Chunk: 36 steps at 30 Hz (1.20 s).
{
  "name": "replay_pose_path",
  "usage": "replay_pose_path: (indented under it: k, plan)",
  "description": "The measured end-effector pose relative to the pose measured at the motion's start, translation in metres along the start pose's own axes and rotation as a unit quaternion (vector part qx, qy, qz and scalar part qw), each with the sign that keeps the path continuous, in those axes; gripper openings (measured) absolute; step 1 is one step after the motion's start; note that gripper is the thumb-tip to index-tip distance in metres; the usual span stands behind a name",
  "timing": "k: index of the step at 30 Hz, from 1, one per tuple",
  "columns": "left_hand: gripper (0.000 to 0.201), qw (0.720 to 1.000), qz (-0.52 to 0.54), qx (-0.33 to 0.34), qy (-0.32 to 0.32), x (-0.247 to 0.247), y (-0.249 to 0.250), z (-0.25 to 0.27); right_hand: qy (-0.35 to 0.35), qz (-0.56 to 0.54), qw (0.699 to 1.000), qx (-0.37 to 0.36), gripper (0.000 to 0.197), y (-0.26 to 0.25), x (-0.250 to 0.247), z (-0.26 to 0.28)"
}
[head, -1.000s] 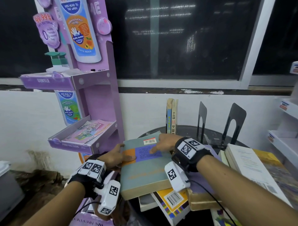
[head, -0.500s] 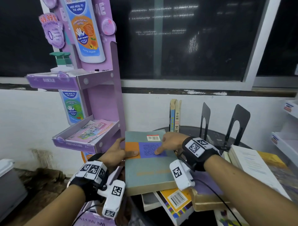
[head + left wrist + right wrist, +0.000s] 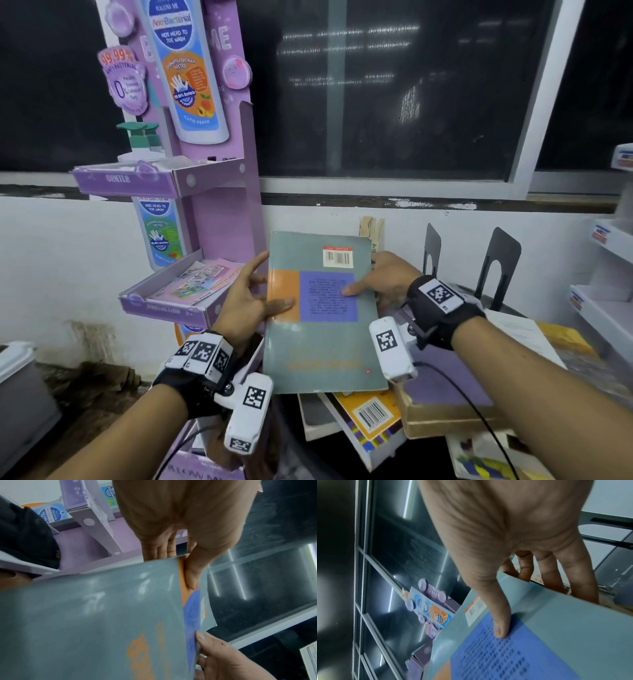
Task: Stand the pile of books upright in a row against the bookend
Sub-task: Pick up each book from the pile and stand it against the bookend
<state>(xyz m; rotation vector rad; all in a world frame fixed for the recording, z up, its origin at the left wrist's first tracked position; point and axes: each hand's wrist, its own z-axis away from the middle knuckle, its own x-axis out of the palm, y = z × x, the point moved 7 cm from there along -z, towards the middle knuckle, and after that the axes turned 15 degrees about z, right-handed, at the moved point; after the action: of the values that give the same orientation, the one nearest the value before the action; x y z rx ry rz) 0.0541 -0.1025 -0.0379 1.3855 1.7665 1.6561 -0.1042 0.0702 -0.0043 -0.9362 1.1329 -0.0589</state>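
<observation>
A grey-green book with an orange and blue panel and a barcode sticker is lifted above the pile, tilted with its far end up. My left hand pinches its left edge, thumb on the orange panel, fingers under the cover. My right hand pinches its right edge, thumb on the blue panel, fingers beneath. Under it lie the pile's other books: a yellow one, a thick purple one. Two black bookends stand behind on the dark round table. A few upright books peek out behind the held one.
A purple cardboard display stand with shelves and leaflets rises close on the left. The white wall and a dark window are straight behind. White shelving is at the right, with more flat books below it. A grey bin sits low left.
The grey-green book lay flat on the pile with both hands on its cover; both hands now hold its side edges and have lifted it, tilting its far end up.
</observation>
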Motion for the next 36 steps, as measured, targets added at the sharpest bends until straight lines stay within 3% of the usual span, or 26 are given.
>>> replay_pose_path:
  k: [5, 9, 17, 20, 25, 31, 36]
  plan:
    - [0.092, 0.999, 0.012, 0.047, -0.010, 0.007, 0.016, 0.001, 0.080, -0.088, 0.993, -0.019, 0.045, -0.010, -0.027, 0.016]
    - [0.091, 0.997, 0.036, 0.066, -0.015, 0.013, 0.021, 0.000, 0.083, -0.140, 0.986, -0.036, 0.058, -0.013, -0.036, 0.023]
    - [0.071, 0.997, -0.009, 0.061, -0.044, 0.022, 0.017, -0.003, 0.144, -0.103, 0.980, -0.095, 0.070, -0.009, -0.040, 0.031]
    - [0.065, 0.996, -0.027, 0.070, -0.049, 0.023, 0.022, -0.004, 0.142, -0.083, 0.979, -0.121, 0.074, -0.011, -0.038, 0.028]
    - [0.068, 0.995, 0.001, 0.090, -0.044, 0.031, 0.037, -0.003, 0.109, -0.054, 0.978, -0.170, 0.060, -0.027, -0.028, 0.023]
    - [0.062, 0.994, 0.021, 0.105, -0.016, 0.028, 0.037, 0.002, 0.074, -0.033, 0.979, -0.185, 0.054, -0.032, -0.012, 0.017]
    - [0.053, 0.991, 0.040, 0.126, 0.016, 0.028, 0.038, 0.008, 0.086, -0.048, 0.976, -0.196, 0.048, -0.034, -0.015, 0.021]
